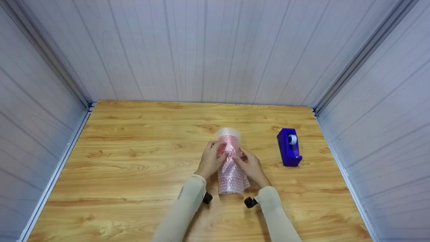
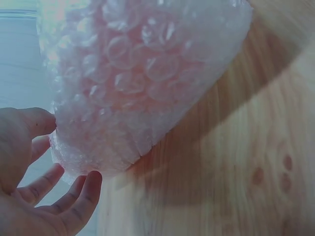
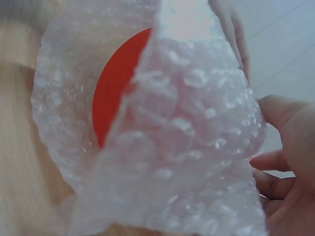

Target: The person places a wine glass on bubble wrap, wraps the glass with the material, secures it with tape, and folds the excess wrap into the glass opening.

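Observation:
A red object (image 3: 114,93) with a rounded end lies inside a roll of clear bubble wrap (image 1: 231,179), which points away from me on the table. Its red shows through the wrap, but its kind is hidden. My left hand (image 1: 211,158) holds the roll's left side, thumb on top and fingers around the side. On the opposite side my right hand (image 1: 252,166) grips the wrap, its thumb close to the left one. A loose flap of the wrap hangs out at the near right, and the right wrist view looks into the roll's open near end.
A blue tape dispenser (image 1: 289,148) with a roll of tape (image 1: 292,139) stands on the wooden table (image 1: 141,151), right of the wrapped roll. Pale panel walls (image 1: 201,50) enclose the table at the back and both sides.

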A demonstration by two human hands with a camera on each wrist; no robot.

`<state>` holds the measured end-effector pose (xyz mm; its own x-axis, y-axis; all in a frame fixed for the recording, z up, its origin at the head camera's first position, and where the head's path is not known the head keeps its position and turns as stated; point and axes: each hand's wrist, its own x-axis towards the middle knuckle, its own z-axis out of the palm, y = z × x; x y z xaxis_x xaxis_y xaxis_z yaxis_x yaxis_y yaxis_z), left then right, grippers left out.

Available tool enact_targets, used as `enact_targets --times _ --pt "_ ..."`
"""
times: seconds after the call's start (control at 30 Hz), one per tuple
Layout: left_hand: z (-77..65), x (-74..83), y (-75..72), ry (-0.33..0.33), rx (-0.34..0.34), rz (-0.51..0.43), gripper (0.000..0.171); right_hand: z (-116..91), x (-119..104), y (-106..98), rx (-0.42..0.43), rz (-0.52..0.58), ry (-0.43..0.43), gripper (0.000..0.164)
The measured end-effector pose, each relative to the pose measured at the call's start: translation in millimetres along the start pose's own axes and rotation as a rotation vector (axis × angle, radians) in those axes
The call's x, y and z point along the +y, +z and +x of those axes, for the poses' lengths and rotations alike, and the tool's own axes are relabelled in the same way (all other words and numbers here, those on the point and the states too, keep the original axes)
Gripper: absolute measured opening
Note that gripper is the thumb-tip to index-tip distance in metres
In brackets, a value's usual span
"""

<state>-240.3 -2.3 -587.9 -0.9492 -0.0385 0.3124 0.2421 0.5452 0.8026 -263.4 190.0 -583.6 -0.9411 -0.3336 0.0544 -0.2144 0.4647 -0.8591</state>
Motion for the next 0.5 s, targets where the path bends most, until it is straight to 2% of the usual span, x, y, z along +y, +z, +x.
enact_targets --times 0.13,0.37,0.5 --pt "-3.1 -1.3 -2.8 -0.040 -0.002 -0.026 0.037 -0.7 -2.0 1.6 0.011 0.032 0.035 0.063" --pt "-8.2 -4.9 -5.5 -0.085 0.022 -0.109 0.038 -1.2 -5.9 4.0 0.031 0.074 0.036 0.043" --pt "-10.3 -6.7 -6.6 -0.101 0.022 -0.149 0.038 -1.6 -8.1 5.6 0.029 0.085 0.024 0.039"
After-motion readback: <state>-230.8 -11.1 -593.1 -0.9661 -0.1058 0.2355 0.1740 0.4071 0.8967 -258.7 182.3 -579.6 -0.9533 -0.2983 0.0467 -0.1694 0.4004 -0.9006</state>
